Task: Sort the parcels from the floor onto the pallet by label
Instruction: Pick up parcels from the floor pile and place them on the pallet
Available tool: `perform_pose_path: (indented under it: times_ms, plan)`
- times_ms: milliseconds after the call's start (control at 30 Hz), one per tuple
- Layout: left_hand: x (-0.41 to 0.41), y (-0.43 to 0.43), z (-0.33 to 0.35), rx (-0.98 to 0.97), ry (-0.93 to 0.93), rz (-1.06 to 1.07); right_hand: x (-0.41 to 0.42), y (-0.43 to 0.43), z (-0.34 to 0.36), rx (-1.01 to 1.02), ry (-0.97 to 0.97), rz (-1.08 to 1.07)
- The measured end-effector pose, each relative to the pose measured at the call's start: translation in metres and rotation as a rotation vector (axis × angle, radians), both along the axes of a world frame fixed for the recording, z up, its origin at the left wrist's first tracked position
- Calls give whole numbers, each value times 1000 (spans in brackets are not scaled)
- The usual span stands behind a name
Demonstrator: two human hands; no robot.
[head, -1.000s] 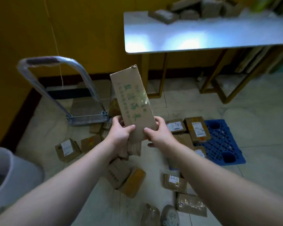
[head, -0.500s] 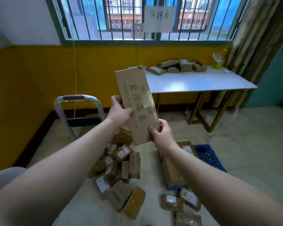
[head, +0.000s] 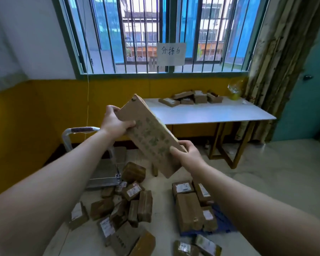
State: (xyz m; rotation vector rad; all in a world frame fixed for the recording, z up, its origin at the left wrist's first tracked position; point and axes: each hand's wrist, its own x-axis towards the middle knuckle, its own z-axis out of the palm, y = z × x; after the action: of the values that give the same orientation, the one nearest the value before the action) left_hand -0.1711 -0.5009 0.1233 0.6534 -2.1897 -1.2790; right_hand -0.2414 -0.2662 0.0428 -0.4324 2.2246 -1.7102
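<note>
My left hand [head: 116, 124] grips the far top end of a long cardboard parcel [head: 151, 139], my right hand [head: 187, 154] pinches its near lower edge; parcel tilted, held up above floor parcels [head: 129, 207] and blue pallet [head: 224, 222].

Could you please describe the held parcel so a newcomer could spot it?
Below the barred window, before the white table, a long cardboard parcel is held tilted. The left hand grips its upper end, the right hand its lower part. Unlike the floor parcels, it bears green print down its face.
</note>
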Motion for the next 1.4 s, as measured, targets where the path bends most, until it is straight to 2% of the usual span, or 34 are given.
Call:
perform_pose_path:
  times_ms: [67, 167, 267, 367, 600, 900, 1200, 1400]
  plan:
    - [4, 8, 0, -18, 4, -6, -6, 7, 11, -29, -54, -91]
    - [11, 17, 4, 74, -5, -15, -14, 18, 22, -43, -37, -194]
    - [20, 20, 10, 177, -38, -105, -15, 28, 28, -78, -44, -174]
    - [24, 17, 11, 247, -106, -195, -7, 34, 35, -50, 48, -155]
    - [13, 39, -8, 307, -186, -272, 2, 64, 39, 31, 210, -318]
    - [-30, 128, -51, 358, -232, -389, -14, 156, 25, 190, 206, -425]
    - [-116, 271, -76, 304, -249, -420, -91, 304, 9, 329, 143, -495]
    - [-161, 347, -95, 312, -314, -424, -134, 386, -8, 303, 65, -529]
